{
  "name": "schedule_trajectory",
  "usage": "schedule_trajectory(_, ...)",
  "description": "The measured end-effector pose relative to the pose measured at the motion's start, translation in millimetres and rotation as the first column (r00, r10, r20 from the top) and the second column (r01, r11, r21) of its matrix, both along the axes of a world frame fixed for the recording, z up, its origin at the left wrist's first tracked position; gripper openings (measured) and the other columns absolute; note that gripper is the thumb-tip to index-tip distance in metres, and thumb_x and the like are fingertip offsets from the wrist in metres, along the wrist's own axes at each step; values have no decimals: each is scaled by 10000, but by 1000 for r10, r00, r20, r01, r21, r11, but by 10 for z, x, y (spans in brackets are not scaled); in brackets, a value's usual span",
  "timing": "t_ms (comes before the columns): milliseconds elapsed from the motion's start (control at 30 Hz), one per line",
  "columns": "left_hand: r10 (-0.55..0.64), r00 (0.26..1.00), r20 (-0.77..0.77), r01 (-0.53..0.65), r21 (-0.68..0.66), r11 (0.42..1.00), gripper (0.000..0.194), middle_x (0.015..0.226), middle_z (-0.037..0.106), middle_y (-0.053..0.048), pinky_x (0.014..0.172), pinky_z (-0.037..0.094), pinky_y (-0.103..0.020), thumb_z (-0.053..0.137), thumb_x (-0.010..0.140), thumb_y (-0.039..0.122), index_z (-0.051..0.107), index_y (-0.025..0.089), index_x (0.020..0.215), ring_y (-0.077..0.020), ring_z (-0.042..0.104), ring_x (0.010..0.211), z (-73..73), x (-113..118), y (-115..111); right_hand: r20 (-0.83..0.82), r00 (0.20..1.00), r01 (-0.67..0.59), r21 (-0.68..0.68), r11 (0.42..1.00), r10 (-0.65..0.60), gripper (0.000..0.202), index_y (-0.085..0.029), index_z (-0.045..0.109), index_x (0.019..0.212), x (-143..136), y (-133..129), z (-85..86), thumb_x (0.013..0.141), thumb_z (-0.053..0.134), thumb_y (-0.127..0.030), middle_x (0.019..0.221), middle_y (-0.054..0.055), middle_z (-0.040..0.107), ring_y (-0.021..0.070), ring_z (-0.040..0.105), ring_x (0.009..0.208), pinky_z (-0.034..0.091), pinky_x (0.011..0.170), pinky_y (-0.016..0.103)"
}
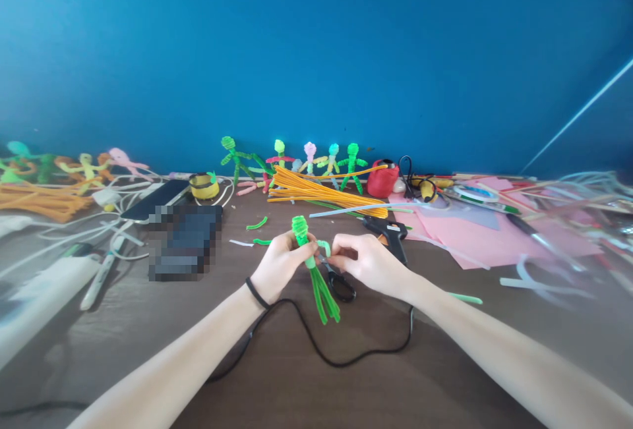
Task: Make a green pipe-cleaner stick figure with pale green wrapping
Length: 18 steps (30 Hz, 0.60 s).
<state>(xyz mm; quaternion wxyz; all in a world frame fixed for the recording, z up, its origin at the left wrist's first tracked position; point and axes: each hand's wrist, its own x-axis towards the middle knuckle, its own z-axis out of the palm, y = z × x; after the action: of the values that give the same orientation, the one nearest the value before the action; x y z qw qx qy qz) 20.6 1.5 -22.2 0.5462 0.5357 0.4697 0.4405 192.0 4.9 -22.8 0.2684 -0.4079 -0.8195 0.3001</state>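
Green pipe-cleaner figure (299,230) gripped upright in left hand (289,254), above worktop (277,376); pale green strand (324,246) pinched at its side by right hand (353,259). Scissors (342,287) seen just beside, glue gun (392,234) beyond.

The glue gun (390,236) lies right of the scissors (341,286), before the stem bundle (329,193).

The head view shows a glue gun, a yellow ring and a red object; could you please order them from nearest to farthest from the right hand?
1. Glue gun: just beyond the right hand.
2. Red object: farther back, by the blue wall.
3. Yellow ring: far off to the left.
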Motion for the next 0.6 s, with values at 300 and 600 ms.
schedule_trajectory(300, -126, 992, 8, 126, -81, 989, 183, 546, 577, 17, 550, 426, -238, 640, 598, 258, 542, 123, 673, -98, 530, 498, 103, -4, -31, -60, 996, -78, -205, 976, 67, 136, -158, 603, 818, 46, 39, 40, 756, 539, -260, 539, -35, 501, 78, 426, 491, 322, 485, 195)
schedule_trajectory(600, -317, 948, -19, 312, -122, 942, 164, 533, 570, 16, 498, 402, -219, 644, 606, 249, 565, 125, 681, -98, 529, 484, 61, -20, -41, -24, 999, -41, -242, 969, 36, 72, -150, 581, 724, 82, 64, 108, 701, 520, -180, 490, -38, 510, 73, 432, 433, 325, 450, 192)
